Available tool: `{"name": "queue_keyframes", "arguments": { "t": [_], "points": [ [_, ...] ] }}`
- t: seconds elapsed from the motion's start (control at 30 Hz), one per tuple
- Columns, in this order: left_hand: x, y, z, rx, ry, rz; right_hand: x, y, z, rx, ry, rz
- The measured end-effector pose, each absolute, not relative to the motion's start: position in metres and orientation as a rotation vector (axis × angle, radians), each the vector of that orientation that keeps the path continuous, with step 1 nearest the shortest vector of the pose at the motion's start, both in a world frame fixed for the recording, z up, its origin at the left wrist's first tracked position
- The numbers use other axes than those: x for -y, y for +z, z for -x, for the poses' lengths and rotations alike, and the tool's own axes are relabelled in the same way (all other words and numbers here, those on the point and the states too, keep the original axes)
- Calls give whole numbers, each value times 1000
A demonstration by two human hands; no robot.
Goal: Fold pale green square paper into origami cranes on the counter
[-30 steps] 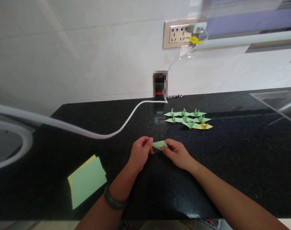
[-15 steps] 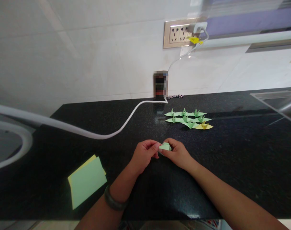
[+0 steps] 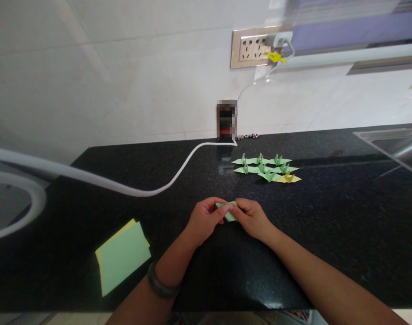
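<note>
Comparing with one second ago: the green folded paper (image 3: 230, 217) then stretched as a point between two separated hands; now the left hand (image 3: 204, 221) and right hand (image 3: 254, 220) have come together, thumbs nearly meeting over it. Half a second ago the paper sat mostly against the right hand; now it shows under both thumbs, one corner reaching left and another pointing down toward the front. Paper cranes and sheet stack unchanged.

Grip: both hands closed to a pinch on the paper, thumbs above; the other fingers are curled and partly hidden. Paper is held at about the middle of the bench (image 3: 344, 216), in front of the paper cranes (image 3: 269, 176); contact with the bench cannot be determined.

Edges and room: eight cranes stand in close rows beyond the right hand, seven green and one yellow crane (image 3: 289, 179), apart from the fingers. Green sheet (image 3: 126, 259) lies over a yellow sheet (image 3: 133, 222) on the left, near the forearm wearing a dark bangle (image 3: 155, 280). White cable (image 3: 141, 193) curves across behind the left hand. Dark surface extends from the right forearm toward the sink (image 3: 392, 144); front edge passes beneath both forearms.
</note>
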State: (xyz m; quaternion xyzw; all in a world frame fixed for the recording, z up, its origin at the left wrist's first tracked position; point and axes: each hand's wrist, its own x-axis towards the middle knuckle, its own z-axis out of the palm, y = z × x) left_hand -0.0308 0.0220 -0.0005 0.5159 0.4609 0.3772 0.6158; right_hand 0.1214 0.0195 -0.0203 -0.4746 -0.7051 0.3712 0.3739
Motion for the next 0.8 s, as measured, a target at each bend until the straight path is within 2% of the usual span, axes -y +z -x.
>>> {"name": "queue_keyframes", "arguments": {
  "t": [0.27,0.53,0.8],
  "points": [
    [-22,-8,31,-1009,874,-1143,-19,-19,-120,1709,1101,1208],
    [-22,-5,31,-1013,875,-1136,-20,-22,-120,1713,1096,1222],
    [-22,-5,30,-1048,872,-1149,-18,-19,-120,1779,789,1264]
  ]
}}
